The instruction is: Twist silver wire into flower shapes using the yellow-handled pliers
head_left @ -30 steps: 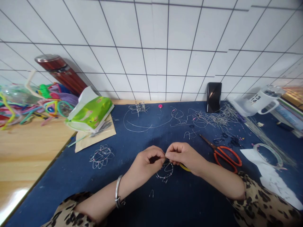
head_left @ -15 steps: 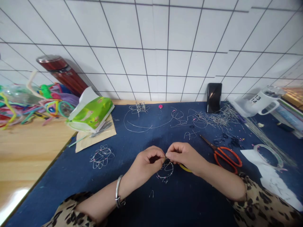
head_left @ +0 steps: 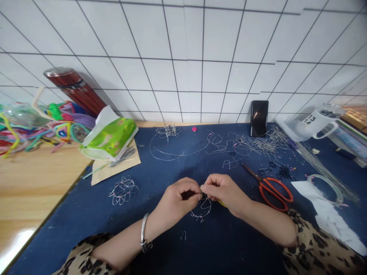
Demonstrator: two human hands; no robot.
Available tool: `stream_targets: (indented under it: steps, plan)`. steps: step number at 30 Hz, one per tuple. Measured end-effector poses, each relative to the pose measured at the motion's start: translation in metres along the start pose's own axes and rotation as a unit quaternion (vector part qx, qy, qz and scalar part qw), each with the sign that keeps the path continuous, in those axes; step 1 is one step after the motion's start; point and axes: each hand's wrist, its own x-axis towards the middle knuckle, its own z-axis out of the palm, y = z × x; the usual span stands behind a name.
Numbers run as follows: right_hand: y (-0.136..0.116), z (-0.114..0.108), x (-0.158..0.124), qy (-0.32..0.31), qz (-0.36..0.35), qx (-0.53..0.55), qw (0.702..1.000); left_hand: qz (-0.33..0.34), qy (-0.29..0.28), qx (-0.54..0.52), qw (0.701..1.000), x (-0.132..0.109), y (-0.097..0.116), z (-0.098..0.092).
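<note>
Head view: pinching beaded wire ring between closed fingertips of left hand and right hand, over middle of blue cloth, with wire tangle near left edge, black phone at far edge.

Orange-handled scissors, a wire tangle and white paper lie on blue cloth.

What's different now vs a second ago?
Little: the beaded wire ring shifted slightly right; less of the yellow piece shows beside the right hand. Nothing visibly released: both hands still pinch at the ring's top. Scissors unchanged.
</note>
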Motion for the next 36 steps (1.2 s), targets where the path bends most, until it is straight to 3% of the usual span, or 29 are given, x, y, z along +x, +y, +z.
stream_targets:
  steps: [17,22,25,28,31,33,36]
  plan:
    - [-0.005,-0.005,0.000,-0.023,0.001,-0.020,1.000,-0.025,0.007,-0.058,0.998,0.001,-0.001,-0.002]
    - [-0.016,-0.019,0.002,0.003,-0.036,-0.127,0.991,-0.056,0.037,-0.118,0.991,0.003,-0.007,-0.008]
    - [-0.025,-0.029,-0.002,0.037,-0.109,-0.329,0.937,-0.068,0.076,-0.157,0.982,0.007,-0.012,-0.014]
    - [-0.026,-0.033,-0.011,0.020,-0.172,-0.552,0.816,-0.068,0.109,-0.191,0.973,0.011,-0.015,-0.019]
    - [-0.017,-0.032,-0.022,0.015,-0.179,-0.671,0.719,-0.057,0.116,-0.213,0.969,0.014,-0.017,-0.022]
    - [-0.008,-0.031,-0.030,0.001,-0.179,-0.710,0.681,-0.048,0.115,-0.219,0.968,0.014,-0.017,-0.023]
    - [0.003,-0.031,-0.038,-0.007,-0.181,-0.732,0.657,-0.040,0.111,-0.217,0.969,0.012,-0.015,-0.023]
